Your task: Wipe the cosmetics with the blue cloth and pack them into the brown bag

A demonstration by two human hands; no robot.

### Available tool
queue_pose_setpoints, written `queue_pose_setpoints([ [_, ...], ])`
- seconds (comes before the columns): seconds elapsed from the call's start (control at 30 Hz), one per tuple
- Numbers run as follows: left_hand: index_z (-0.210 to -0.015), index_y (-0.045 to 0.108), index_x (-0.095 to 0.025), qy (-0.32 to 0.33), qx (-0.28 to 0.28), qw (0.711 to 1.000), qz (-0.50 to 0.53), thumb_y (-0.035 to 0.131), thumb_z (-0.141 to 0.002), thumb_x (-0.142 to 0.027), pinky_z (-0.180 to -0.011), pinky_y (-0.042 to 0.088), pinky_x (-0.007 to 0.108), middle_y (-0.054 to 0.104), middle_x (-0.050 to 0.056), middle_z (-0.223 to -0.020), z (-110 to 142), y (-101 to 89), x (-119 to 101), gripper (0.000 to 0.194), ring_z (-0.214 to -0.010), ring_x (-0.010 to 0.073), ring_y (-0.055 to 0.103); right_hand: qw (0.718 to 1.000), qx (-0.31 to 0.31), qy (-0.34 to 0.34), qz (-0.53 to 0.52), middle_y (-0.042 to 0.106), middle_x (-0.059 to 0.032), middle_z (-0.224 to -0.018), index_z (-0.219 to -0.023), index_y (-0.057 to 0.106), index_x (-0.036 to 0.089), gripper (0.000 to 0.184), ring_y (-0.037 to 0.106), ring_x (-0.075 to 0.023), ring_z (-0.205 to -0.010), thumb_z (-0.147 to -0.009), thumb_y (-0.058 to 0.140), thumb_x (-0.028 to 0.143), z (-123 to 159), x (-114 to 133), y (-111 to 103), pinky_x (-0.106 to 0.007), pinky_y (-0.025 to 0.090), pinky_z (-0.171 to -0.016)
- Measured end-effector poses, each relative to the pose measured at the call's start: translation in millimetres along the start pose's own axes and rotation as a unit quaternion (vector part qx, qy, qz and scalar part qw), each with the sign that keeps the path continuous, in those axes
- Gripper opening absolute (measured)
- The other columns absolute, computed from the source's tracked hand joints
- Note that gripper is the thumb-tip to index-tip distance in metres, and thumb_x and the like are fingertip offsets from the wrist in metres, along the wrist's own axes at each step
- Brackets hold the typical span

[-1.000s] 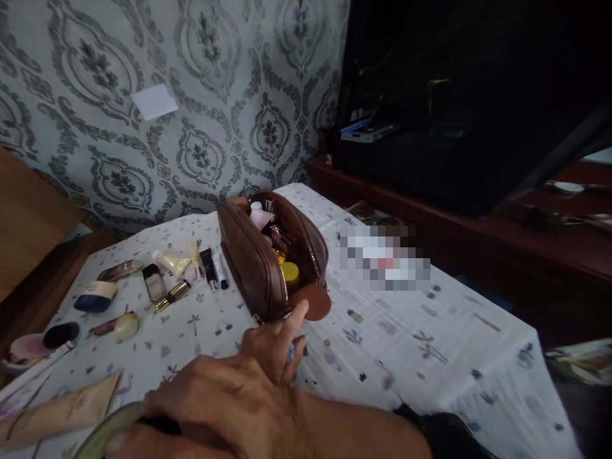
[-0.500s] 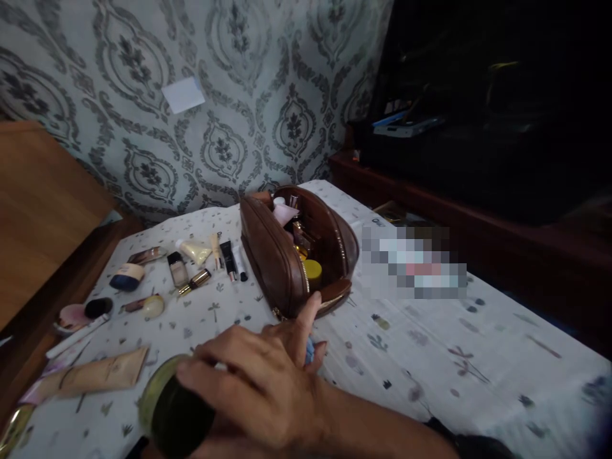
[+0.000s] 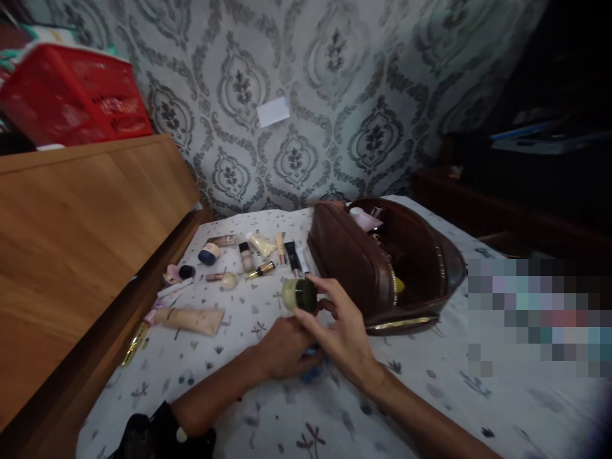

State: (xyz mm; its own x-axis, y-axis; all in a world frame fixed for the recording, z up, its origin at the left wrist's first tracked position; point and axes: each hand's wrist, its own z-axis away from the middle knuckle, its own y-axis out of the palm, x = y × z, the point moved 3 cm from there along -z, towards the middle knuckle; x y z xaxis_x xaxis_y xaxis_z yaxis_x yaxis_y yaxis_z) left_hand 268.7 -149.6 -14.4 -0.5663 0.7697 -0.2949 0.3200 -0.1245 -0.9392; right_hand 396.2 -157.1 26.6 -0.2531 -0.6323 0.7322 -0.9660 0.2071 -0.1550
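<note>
My right hand (image 3: 345, 331) pinches a small dark green jar (image 3: 300, 295) with a pale lid between thumb and fingers, just above the patterned cloth (image 3: 430, 382). My left hand (image 3: 282, 347) lies close under it, fingers curled over a small blue thing (image 3: 312, 371) that is mostly hidden. Right of the jar stands a brown leather pouch (image 3: 356, 268), unzipped. A pink bottle (image 3: 366, 220) and something yellow (image 3: 400, 285) show inside it.
Several cosmetics lie on the cloth left of the pouch: small tubes (image 3: 291, 255), a beige tube (image 3: 191, 319), a blue-based pot (image 3: 208, 254). A wooden panel (image 3: 71, 255) runs along the left, with a red basket (image 3: 71, 95) on top. Dark furniture (image 3: 502, 204) stands at the right.
The view has swung left and pulled back. The green jar has come up from the bottom edge to beside the pouch, and my right hand has left the pouch's end for the jar.
</note>
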Motion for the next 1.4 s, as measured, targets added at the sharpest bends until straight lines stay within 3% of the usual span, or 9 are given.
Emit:
queue_pose_setpoints([
  [0.27, -0.093, 0.064, -0.02, -0.17, -0.075, 0.982, -0.032, 0.05, -0.093, -0.023, -0.081, 0.053, 0.029, 0.068, 0.005, -0.093, 36, -39.4, 45, 0.014, -0.089, 0.02, 0.067, 0.992, 0.054, 0.111, 0.015, 0.064, -0.014, -0.117, -0.128, 0.059, 0.018, 0.049, 0.066, -0.0252, -0.099, -0.085, 0.064, 0.042, 1, -47, 27, -0.036, 0.059, -0.075],
  [0.5, -0.103, 0.062, -0.021, -0.265, -0.16, 0.949, -0.056, 0.047, -0.091, -0.016, -0.087, 0.049, 0.032, 0.067, 0.005, -0.101, 53, -53.6, 68, 0.02, -0.098, 0.0209, 0.064, 0.977, 0.15, 0.082, 0.129, 0.063, -0.0122, -0.111, -0.126, 0.059, 0.02, 0.047, 0.064, -0.0289, -0.102, -0.082, 0.06, 0.035, -4, -72, 44, -0.045, 0.055, -0.086],
  [0.67, -0.11, 0.062, -0.022, -0.305, -0.184, 0.927, -0.115, 0.047, -0.087, -0.01, -0.088, 0.05, 0.033, 0.066, 0.007, -0.108, 58, -77.6, 83, 0.03, -0.103, 0.0223, 0.061, 0.977, 0.149, 0.076, 0.134, 0.061, -0.011, -0.113, -0.133, 0.053, 0.021, 0.05, 0.063, -0.0262, -0.103, -0.084, 0.055, 0.032, 5, -83, 47, -0.043, 0.055, -0.089],
  [0.8, -0.115, 0.062, -0.02, -0.427, -0.242, 0.847, -0.206, 0.049, -0.085, -0.008, -0.098, 0.048, 0.04, 0.06, 0.013, -0.121, 85, -124.9, 125, 0.035, -0.117, 0.0281, 0.055, 0.979, 0.145, 0.085, 0.115, 0.062, -0.0101, -0.118, -0.132, 0.053, 0.021, 0.05, 0.064, -0.0233, -0.102, -0.082, 0.055, 0.028, 9, -86, 45, -0.039, 0.055, -0.09],
  [0.9, -0.125, 0.055, -0.019, -0.565, -0.268, 0.749, -0.221, 0.049, -0.089, -0.015, -0.096, 0.048, 0.049, 0.05, 0.019, -0.138, 117, -151.4, 162, 0.037, -0.131, 0.0357, 0.045, 0.978, 0.15, 0.083, 0.12, 0.062, -0.0111, -0.119, -0.129, 0.053, 0.019, 0.048, 0.063, -0.0239, -0.104, -0.081, 0.054, 0.024, 8, -84, 44, -0.04, 0.054, -0.092],
  [1.0, -0.125, 0.052, -0.012, -0.614, -0.275, 0.715, -0.19, 0.052, -0.089, -0.022, -0.09, 0.049, 0.057, 0.05, 0.028, -0.132, 140, -157.1, 188, 0.037, -0.127, 0.043, 0.047, 0.977, 0.156, 0.078, 0.123, 0.063, -0.0117, -0.118, -0.128, 0.054, 0.018, 0.047, 0.062, -0.0246, -0.106, -0.081, 0.053, 0.022, 6, -80, 43, -0.042, 0.053, -0.095],
  [1.1, -0.118, 0.055, -0.015, -0.622, -0.283, 0.714, -0.154, 0.053, -0.089, -0.026, -0.087, 0.049, 0.057, 0.056, 0.024, -0.123, 153, -150.9, 203, 0.031, -0.116, 0.0416, 0.056, 0.976, 0.161, 0.079, 0.12, 0.063, -0.0117, -0.118, -0.127, 0.054, 0.019, 0.047, 0.063, -0.0246, -0.106, -0.08, 0.054, 0.019, 5, -78, 42, -0.042, 0.054, -0.092],
  [1.3, -0.112, 0.061, -0.02, -0.543, -0.344, 0.76, -0.1, 0.049, -0.082, -0.014, -0.095, 0.049, 0.04, 0.064, 0.007, -0.112, 161, -148.2, 222, 0.032, -0.112, 0.0281, 0.059, 0.976, 0.168, 0.077, 0.115, 0.061, -0.0121, -0.124, -0.127, 0.054, 0.021, 0.046, 0.063, -0.0241, -0.104, -0.082, 0.053, 0.018, 5, -75, 41, -0.043, 0.053, -0.092],
  [1.4, -0.116, 0.06, -0.018, -0.534, -0.376, 0.754, -0.068, 0.046, -0.082, -0.012, -0.093, 0.05, 0.039, 0.067, 0.007, -0.104, 164, -149.8, 239, 0.037, -0.106, 0.0261, 0.062, 0.976, 0.166, 0.079, 0.117, 0.062, -0.0115, -0.119, -0.127, 0.054, 0.021, 0.045, 0.063, -0.0243, -0.104, -0.082, 0.052, 0.018, 4, -74, 40, -0.044, 0.053, -0.093],
])
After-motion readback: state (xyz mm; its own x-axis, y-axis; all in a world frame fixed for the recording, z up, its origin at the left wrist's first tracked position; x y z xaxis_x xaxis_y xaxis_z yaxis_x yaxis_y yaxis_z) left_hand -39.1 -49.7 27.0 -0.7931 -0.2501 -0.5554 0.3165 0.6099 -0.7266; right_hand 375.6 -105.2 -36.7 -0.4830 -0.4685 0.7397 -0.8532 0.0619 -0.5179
